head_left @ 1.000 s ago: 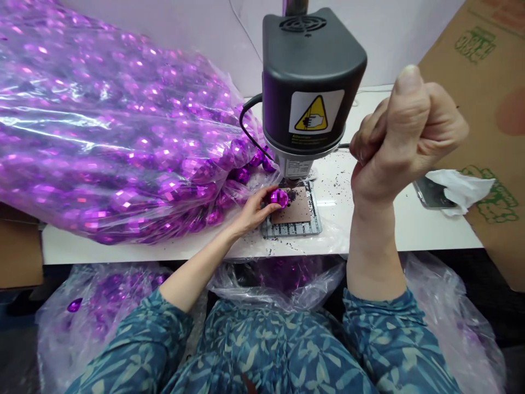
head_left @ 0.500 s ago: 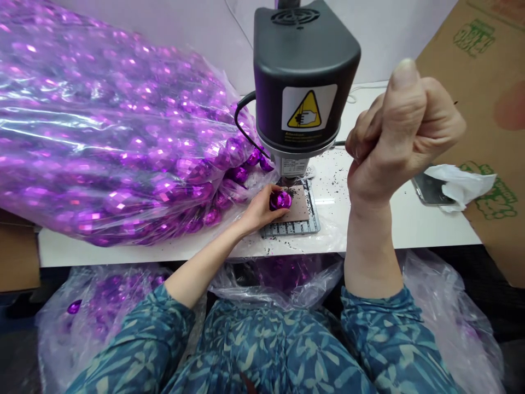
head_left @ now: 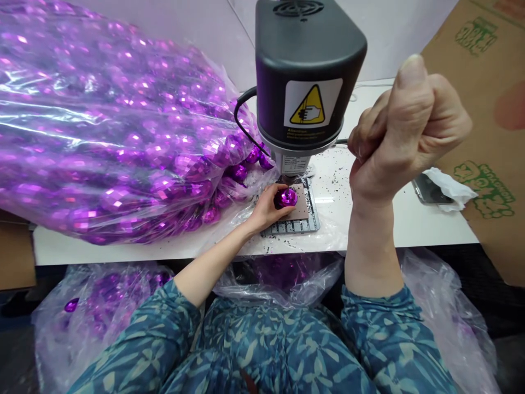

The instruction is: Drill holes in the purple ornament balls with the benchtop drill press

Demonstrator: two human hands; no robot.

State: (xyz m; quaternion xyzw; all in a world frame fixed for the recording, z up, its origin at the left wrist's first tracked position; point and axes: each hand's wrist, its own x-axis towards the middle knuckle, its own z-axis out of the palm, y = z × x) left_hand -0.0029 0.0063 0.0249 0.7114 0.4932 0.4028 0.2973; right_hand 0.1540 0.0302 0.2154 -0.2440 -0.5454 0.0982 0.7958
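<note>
Purple faceted ball (head_left: 289, 197) is held in the left hand (head_left: 266, 210) at the drill press (head_left: 307, 60). The right hand (head_left: 406, 128) is curled into a fist; its contents cannot be made out

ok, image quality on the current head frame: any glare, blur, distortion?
Head view: white glare streaks on the clear plastic bag, a bright reflection on the white tabletop; head view: hard highlights on the purple faceted ball in the left hand; head view: fine print on the warning sticker too soft to read; head view: wide-angle look, the right hand appearing much larger than the left.
</note>
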